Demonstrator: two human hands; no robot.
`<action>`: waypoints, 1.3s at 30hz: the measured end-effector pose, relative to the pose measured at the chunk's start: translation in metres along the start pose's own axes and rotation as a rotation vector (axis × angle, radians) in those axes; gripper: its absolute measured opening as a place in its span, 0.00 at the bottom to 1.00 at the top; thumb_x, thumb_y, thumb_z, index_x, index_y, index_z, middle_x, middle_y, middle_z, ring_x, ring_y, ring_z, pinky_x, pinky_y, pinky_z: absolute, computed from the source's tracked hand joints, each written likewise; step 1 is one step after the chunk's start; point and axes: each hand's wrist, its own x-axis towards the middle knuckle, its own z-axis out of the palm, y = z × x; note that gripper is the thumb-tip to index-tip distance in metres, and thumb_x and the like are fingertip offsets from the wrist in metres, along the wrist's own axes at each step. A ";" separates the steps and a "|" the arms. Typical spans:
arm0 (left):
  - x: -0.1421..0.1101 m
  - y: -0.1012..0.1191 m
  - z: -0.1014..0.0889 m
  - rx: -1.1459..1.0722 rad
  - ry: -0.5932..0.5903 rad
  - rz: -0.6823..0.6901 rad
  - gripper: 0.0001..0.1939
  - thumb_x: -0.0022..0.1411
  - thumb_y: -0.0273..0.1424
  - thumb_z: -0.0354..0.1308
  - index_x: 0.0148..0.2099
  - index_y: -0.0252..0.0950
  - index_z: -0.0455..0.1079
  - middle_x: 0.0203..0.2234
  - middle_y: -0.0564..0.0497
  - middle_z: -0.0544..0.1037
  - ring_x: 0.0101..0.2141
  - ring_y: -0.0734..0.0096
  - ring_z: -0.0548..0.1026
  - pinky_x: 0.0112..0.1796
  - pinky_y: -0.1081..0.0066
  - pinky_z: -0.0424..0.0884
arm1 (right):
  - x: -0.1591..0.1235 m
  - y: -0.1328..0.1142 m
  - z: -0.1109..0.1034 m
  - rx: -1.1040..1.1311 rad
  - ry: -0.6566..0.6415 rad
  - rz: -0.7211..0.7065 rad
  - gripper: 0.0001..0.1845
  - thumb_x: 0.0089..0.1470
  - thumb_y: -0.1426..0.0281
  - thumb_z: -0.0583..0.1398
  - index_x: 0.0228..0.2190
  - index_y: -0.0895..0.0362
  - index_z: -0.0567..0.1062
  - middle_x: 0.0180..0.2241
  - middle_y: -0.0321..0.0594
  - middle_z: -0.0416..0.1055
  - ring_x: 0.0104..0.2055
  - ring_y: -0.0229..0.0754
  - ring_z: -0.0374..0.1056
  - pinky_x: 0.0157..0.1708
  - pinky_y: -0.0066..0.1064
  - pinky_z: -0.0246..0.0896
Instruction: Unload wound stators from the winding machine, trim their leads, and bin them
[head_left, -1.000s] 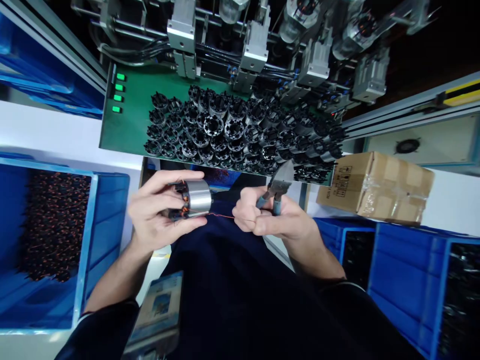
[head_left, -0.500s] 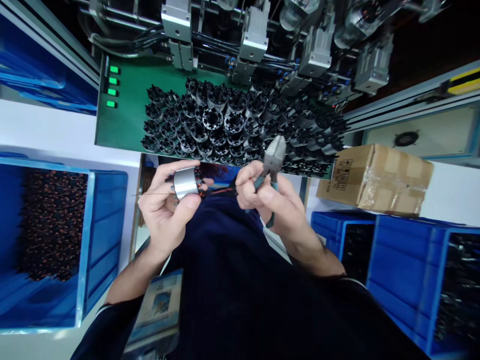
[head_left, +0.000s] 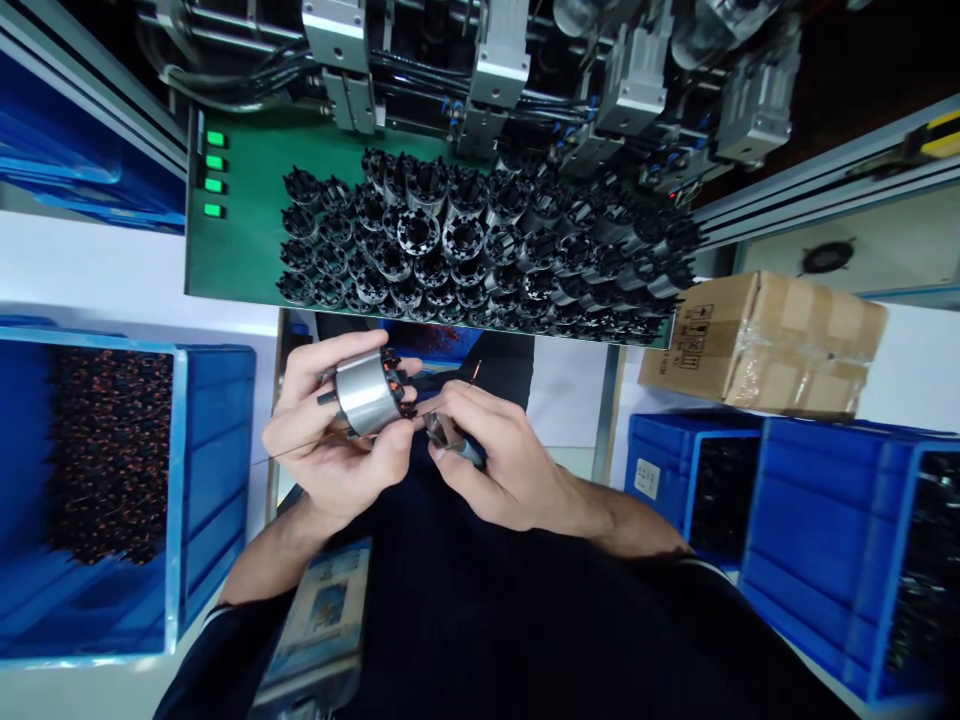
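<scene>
Faces a green bench (head_left: 240, 230) crowded with metal cores (head_left: 480, 242), between a blue bin (head_left: 217, 460) of copper-wound parts (head_left: 112, 450) at left and a cardboard box (head_left: 802, 340) at right. Curls the left hand (head_left: 330, 440) round a silver core (head_left: 367, 392), just in front of the bench. Folds the right hand (head_left: 510, 455) round pliers (head_left: 442, 432) beside it, perhaps also pinching copper wire (head_left: 476, 371), though hard to tell.

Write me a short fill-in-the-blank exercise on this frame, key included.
1. The pliers are in the person's ____ hand.
2. The held cylinder is in the person's ____ hand.
3. The panel is coloured ____.
4. The buttons at the panel's left end number ____.

Missing words: right; left; green; four.
</scene>
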 end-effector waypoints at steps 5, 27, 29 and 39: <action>0.002 0.006 0.006 -0.069 0.028 0.048 0.15 0.76 0.52 0.75 0.47 0.48 0.90 0.50 0.48 0.88 0.51 0.54 0.88 0.51 0.50 0.92 | -0.001 0.004 0.003 0.135 -0.024 0.003 0.06 0.73 0.73 0.63 0.46 0.49 0.75 0.40 0.36 0.79 0.39 0.43 0.72 0.48 0.39 0.75; -0.002 -0.001 0.016 -0.140 0.019 -0.035 0.15 0.76 0.51 0.76 0.48 0.46 0.91 0.58 0.47 0.90 0.40 0.65 0.89 0.42 0.60 0.89 | -0.001 0.019 0.002 0.174 -0.034 0.103 0.10 0.71 0.74 0.61 0.38 0.48 0.67 0.34 0.29 0.70 0.31 0.37 0.60 0.39 0.34 0.64; -0.007 -0.013 0.019 -0.080 0.056 -0.027 0.16 0.75 0.52 0.76 0.46 0.46 0.91 0.54 0.46 0.91 0.43 0.61 0.89 0.43 0.58 0.89 | -0.001 0.030 0.003 0.184 -0.059 0.148 0.09 0.72 0.74 0.60 0.38 0.49 0.69 0.34 0.29 0.73 0.32 0.36 0.62 0.39 0.33 0.63; -0.077 -0.146 0.061 0.103 0.045 -0.521 0.17 0.69 0.47 0.75 0.38 0.38 0.85 0.53 0.39 0.90 0.47 0.56 0.88 0.48 0.57 0.87 | -0.003 0.159 0.039 0.326 -0.129 0.810 0.08 0.67 0.67 0.62 0.42 0.53 0.82 0.28 0.30 0.69 0.31 0.38 0.59 0.35 0.33 0.56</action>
